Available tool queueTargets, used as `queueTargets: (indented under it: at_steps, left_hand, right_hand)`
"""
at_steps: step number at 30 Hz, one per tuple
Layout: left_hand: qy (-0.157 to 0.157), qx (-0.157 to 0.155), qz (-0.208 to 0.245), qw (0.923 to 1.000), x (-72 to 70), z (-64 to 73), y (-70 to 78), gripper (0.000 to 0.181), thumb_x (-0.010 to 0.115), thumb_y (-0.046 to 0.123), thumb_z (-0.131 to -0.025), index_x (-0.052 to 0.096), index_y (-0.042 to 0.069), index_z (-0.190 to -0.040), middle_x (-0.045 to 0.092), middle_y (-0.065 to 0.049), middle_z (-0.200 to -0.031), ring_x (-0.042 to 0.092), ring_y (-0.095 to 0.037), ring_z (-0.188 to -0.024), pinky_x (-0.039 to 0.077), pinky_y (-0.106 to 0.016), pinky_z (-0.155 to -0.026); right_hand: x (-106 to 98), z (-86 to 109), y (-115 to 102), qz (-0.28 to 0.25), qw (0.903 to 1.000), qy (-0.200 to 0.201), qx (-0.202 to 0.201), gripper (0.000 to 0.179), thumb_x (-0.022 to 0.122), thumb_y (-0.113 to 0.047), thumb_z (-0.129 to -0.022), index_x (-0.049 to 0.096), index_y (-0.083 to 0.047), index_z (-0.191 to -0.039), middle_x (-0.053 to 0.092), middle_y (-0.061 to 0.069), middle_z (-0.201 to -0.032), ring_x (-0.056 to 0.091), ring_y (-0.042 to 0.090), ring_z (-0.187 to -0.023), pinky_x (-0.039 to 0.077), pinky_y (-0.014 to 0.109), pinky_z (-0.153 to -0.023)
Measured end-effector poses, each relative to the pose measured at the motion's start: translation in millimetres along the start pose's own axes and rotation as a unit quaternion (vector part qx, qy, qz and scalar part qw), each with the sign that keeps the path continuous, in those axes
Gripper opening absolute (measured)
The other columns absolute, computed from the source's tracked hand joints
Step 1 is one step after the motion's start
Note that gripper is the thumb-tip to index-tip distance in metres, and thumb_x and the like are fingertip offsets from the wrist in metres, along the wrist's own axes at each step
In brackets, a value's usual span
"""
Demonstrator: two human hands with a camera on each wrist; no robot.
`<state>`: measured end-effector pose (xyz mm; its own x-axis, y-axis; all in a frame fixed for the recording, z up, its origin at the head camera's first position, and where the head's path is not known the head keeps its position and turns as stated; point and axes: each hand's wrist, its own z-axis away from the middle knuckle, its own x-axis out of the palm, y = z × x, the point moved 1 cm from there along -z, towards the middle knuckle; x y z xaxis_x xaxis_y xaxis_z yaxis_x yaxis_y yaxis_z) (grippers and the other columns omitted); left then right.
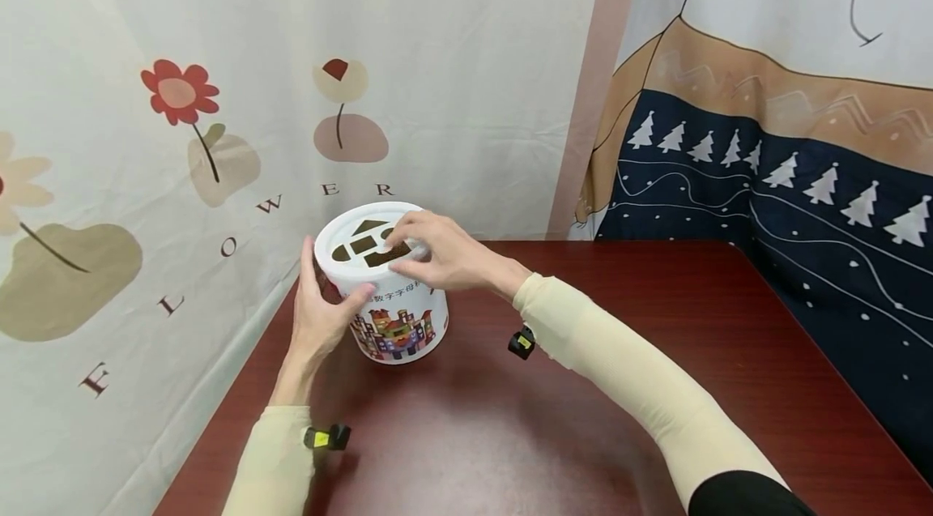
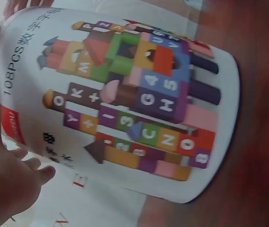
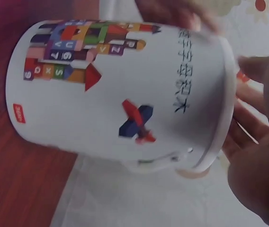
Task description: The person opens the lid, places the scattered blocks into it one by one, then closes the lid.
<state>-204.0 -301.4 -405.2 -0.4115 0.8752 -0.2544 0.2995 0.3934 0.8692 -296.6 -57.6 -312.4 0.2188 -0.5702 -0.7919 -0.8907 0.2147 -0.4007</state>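
Note:
A white toy-block bucket point(image 1: 399, 321) stands upright on the table, printed with colourful letter and number blocks. Its white lid point(image 1: 331, 234) has cut-out holes of several shapes. My left hand point(image 1: 321, 313) grips the bucket near the top, thumb on the front and fingers round the left side. Over the lid's right part lies my right hand point(image 1: 445, 250), bent fingers and thumb at the holes; whether they pinch the lid is unclear. In the right wrist view the right hand point(image 3: 262, 137) is at the lid end, with gaps between its fingers. The bucket's inside is hidden.
The dark red-brown table point(image 1: 656, 354) meets a pale flower-print cloth point(image 1: 474, 95) behind and on the left. A navy cloth with white trees point(image 1: 729, 200) hangs on the right. A carry handle point(image 3: 156, 162) is on the bucket's side.

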Motion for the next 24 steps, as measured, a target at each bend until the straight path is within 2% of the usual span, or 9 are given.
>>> queueTargets:
  at_steps: [2,4,7,11,15,24]
  left_hand:
    - [0.012,0.012,-0.013,0.9998,-4.1,-3.8,2.6,0.106,0.078,0.029,-0.097,0.013,0.026,-0.182,0.028,-0.007,-0.187,0.033,-0.024,-0.171,0.024,-0.034,-0.14]
    - [0.022,0.035,-0.049,0.998,-7.2,-8.5,6.3,0.097,0.07,0.037,-0.1,0.019,0.022,-0.182,0.024,-0.009,-0.189,0.024,-0.028,-0.176,0.015,-0.047,-0.144]
    - [0.021,0.063,-0.086,0.994,-8.4,-14.8,12.1,0.088,0.068,0.04,-0.104,0.029,0.02,-0.18,0.028,-0.012,-0.188,0.026,-0.035,-0.175,0.016,-0.06,-0.143]
    - [0.013,0.085,-0.116,0.9895,-7.1,-19.4,14.2,0.084,0.07,0.036,-0.103,0.036,0.015,-0.177,0.035,-0.014,-0.184,0.036,-0.04,-0.171,0.025,-0.062,-0.139]
    - [0.013,0.078,-0.122,0.9895,-7.4,-19.5,11.8,0.084,0.071,0.036,-0.102,0.038,0.012,-0.176,0.039,-0.016,-0.182,0.041,-0.042,-0.167,0.029,-0.062,-0.137]
    - [-0.005,0.042,-0.142,0.989,-11.7,-19.2,12.9,0.089,0.074,0.042,-0.1,0.036,0.017,-0.177,0.038,-0.011,-0.184,0.04,-0.04,-0.169,0.028,-0.063,-0.137]
  right_hand:
    - [-1,-0.1,6,0.006,0.9993,0.027,0.024,0.04,0.074,-0.027,-0.107,0.075,-0.005,-0.14,0.071,0.012,-0.146,0.064,0.028,-0.144,0.049,0.043,-0.125]
    - [-3,-1.2,12,0.017,0.9979,0.036,0.051,0.048,0.068,-0.03,-0.11,0.067,-0.004,-0.15,0.065,0.015,-0.159,0.057,0.032,-0.155,0.042,0.046,-0.133]
    - [-3,-3.0,20,0.027,0.9956,0.009,0.089,0.06,0.057,-0.034,-0.115,0.051,-0.003,-0.166,0.05,0.017,-0.175,0.044,0.032,-0.168,0.032,0.046,-0.14]
    - [-2,-3.7,29,0.013,0.9914,-0.044,0.123,0.069,0.044,-0.04,-0.119,0.031,-0.005,-0.177,0.032,0.014,-0.186,0.029,0.029,-0.176,0.025,0.044,-0.143]
    - [0,-3.5,34,-0.002,0.989,-0.069,0.131,0.073,0.04,-0.044,-0.119,0.024,-0.005,-0.179,0.023,0.013,-0.189,0.023,0.027,-0.178,0.021,0.042,-0.144]
    - [5,-0.6,39,-0.003,0.9874,-0.073,0.14,0.075,0.037,-0.048,-0.119,0.022,-0.006,-0.179,0.021,0.012,-0.19,0.022,0.028,-0.178,0.02,0.043,-0.144]
